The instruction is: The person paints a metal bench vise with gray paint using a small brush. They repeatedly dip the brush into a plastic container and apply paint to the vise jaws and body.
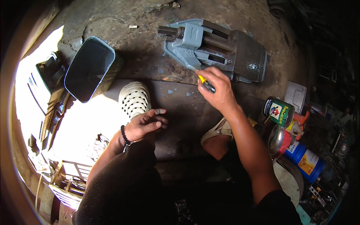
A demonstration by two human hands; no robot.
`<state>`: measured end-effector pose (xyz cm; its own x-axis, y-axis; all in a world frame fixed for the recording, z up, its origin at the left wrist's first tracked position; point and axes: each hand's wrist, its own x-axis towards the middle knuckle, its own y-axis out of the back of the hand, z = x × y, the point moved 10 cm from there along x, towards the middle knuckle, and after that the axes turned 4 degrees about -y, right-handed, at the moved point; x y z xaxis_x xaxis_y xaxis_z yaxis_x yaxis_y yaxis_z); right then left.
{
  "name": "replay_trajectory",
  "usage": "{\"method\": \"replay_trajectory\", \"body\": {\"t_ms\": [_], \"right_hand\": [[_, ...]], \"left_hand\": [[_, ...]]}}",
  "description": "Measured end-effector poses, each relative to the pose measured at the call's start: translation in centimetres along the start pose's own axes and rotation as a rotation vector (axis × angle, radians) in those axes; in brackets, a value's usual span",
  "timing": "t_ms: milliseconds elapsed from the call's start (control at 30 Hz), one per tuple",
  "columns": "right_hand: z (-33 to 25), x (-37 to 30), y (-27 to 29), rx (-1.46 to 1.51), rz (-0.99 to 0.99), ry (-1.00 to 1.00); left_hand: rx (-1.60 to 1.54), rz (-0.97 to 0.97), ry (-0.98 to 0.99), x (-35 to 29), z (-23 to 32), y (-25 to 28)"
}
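The grey vise [217, 45] lies on a rough, stained floor [127, 41], just ahead of the right hand [217, 88], which grips a tool [203, 79] by its yellow-and-black handle near the vise's near edge; the left hand [146, 124], farther from the vise and beside a white perforated shoe [134, 98], is empty, fingers loosely curled. Outward, an open dark container [90, 67] stands left; right, a green can [279, 111] bears a picture label, a blue drum [305, 162] a white-and-orange one, amid dim clutter [318, 195]
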<state>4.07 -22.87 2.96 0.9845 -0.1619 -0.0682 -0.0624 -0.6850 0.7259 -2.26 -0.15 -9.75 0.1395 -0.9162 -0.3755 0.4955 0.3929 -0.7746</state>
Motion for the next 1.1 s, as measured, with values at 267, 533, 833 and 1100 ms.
{"method": "replay_trajectory", "body": {"t_ms": [267, 533, 833, 1100], "right_hand": [[-1.0, -4.3, -1.1, -0.014, 0.084, -0.023], [-1.0, -4.1, -1.8, 0.012, 0.121, -0.074], [-3.1, -0.6, -3.9, 0.07, 0.277, -0.008], [-2.8, 1.3, -4.6, -0.008, 0.369, -0.202]], "left_hand": [[0.008, -0.014, 0.014, 0.3, 0.2, -0.2], [0.026, 0.024, 0.022, 0.0, 0.3, -0.1], [0.001, 0.004, 0.044, 0.2, 0.3, -0.4], [-0.029, 0.005, 0.002, 0.0, 0.1, -0.2]]}}
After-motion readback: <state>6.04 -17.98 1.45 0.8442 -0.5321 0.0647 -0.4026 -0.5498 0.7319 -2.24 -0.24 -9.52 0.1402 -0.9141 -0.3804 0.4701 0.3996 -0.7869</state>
